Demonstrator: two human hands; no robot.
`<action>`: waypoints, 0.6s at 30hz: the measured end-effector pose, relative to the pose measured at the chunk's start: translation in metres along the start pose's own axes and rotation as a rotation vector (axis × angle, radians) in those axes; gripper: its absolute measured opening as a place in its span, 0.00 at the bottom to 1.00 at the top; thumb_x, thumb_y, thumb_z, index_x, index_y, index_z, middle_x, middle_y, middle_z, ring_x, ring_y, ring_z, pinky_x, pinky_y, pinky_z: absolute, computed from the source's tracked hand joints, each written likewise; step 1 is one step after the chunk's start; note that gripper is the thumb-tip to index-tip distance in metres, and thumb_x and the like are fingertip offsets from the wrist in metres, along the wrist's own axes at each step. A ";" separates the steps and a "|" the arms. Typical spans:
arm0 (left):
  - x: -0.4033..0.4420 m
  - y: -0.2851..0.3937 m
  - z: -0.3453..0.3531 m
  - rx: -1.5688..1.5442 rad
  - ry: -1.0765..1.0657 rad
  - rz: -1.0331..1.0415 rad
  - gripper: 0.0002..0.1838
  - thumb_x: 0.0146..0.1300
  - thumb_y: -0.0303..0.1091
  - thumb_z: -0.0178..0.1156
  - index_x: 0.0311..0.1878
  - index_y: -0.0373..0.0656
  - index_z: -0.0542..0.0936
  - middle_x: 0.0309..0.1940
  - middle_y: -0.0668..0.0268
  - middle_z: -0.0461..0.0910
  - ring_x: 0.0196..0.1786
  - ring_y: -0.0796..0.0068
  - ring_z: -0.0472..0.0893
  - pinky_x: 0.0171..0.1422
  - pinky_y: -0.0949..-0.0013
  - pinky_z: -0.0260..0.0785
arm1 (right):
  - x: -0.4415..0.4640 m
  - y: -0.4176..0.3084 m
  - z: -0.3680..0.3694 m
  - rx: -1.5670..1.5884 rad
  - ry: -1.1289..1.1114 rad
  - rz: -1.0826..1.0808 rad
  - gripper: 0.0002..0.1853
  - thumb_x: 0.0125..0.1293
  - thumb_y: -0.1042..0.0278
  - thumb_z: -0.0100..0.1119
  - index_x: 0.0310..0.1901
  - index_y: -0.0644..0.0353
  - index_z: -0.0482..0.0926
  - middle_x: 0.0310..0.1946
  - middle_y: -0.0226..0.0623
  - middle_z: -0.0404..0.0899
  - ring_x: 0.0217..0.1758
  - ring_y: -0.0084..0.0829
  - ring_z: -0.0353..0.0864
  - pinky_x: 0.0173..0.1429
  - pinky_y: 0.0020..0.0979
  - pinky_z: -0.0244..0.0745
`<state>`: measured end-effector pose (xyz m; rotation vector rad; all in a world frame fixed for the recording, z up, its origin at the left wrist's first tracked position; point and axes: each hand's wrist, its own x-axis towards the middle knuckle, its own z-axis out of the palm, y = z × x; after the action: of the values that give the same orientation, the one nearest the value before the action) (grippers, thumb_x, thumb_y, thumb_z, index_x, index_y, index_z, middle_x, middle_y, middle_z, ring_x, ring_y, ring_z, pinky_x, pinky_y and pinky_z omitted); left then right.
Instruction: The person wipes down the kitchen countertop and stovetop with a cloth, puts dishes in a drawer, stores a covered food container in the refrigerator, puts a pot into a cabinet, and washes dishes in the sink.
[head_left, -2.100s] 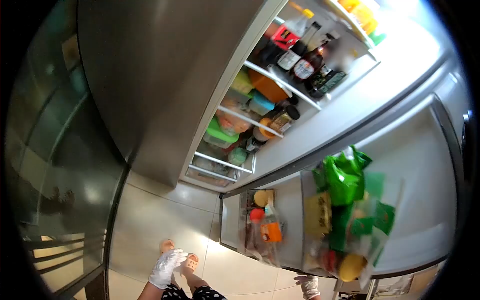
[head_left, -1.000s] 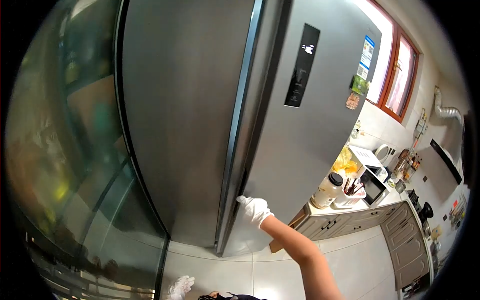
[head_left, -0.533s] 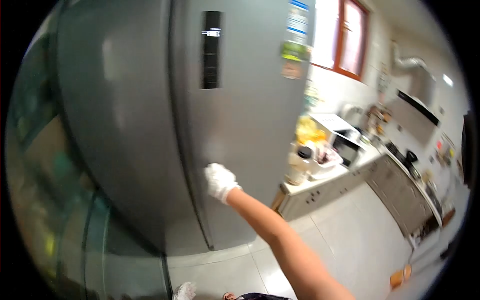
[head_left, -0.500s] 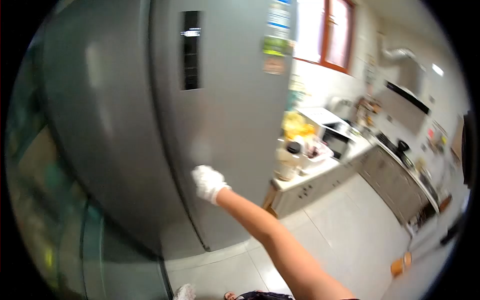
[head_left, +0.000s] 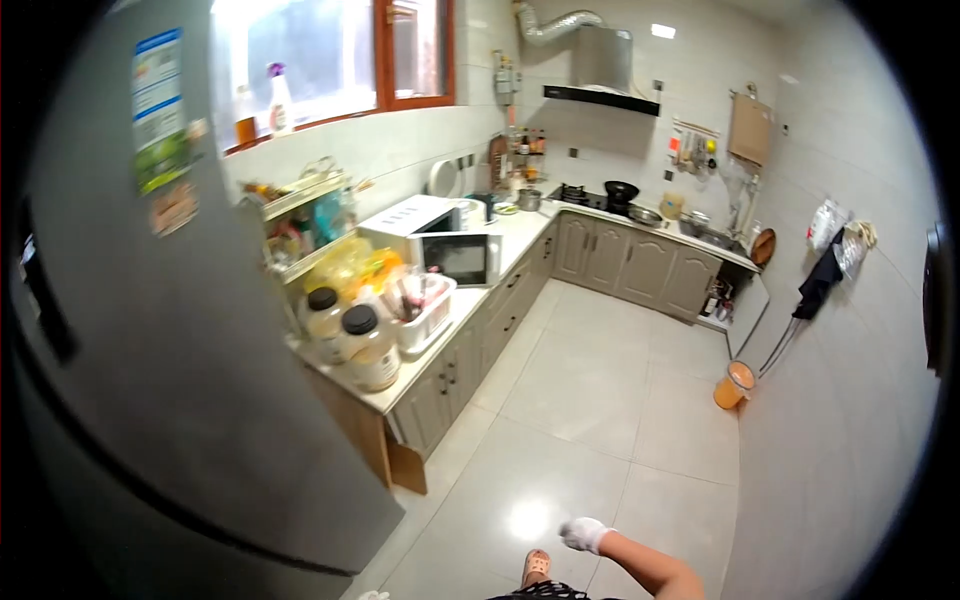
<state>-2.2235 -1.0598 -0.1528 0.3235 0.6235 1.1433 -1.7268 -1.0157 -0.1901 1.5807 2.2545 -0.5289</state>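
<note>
Fridge (head_left: 240,330) stands beside the counter (head_left: 518,234); right hand (head_left: 585,535) hangs above the floor (head_left: 580,400), grip loosely curled, contents unclear; left hand (head_left: 373,596) is mostly cropped, grip unreadable.

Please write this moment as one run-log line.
right hand: gloved, over floor; left hand: mostly out of view; fridge: at left; microwave: on counter; orange bin: by wall
</note>
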 end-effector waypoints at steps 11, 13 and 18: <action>0.263 -0.121 0.252 0.458 -0.002 -0.245 0.18 0.66 0.37 0.48 0.53 0.36 0.72 0.49 0.57 0.76 0.50 0.66 0.77 0.51 0.70 0.70 | -0.073 0.208 0.030 0.803 0.210 0.568 0.21 0.57 0.59 0.45 0.52 0.51 0.76 0.48 0.41 0.77 0.48 0.40 0.78 0.53 0.32 0.72; 0.303 -0.149 0.294 0.543 -0.066 -0.293 0.18 0.66 0.39 0.49 0.53 0.36 0.71 0.49 0.57 0.76 0.51 0.66 0.76 0.51 0.70 0.70 | -0.076 0.235 -0.013 0.775 0.273 0.545 0.21 0.58 0.59 0.45 0.52 0.49 0.75 0.48 0.41 0.77 0.49 0.41 0.78 0.54 0.33 0.71; 0.409 -0.205 0.356 0.604 -0.105 -0.402 0.19 0.64 0.40 0.52 0.52 0.36 0.72 0.47 0.56 0.78 0.47 0.68 0.78 0.44 0.72 0.71 | -0.063 0.331 0.006 0.880 0.349 0.700 0.20 0.60 0.56 0.46 0.50 0.52 0.76 0.44 0.43 0.79 0.47 0.42 0.78 0.51 0.35 0.72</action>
<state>-1.7422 -0.7403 -0.1032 0.7310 0.8889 0.5298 -1.3938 -0.9667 -0.2007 2.8916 1.4960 -1.1804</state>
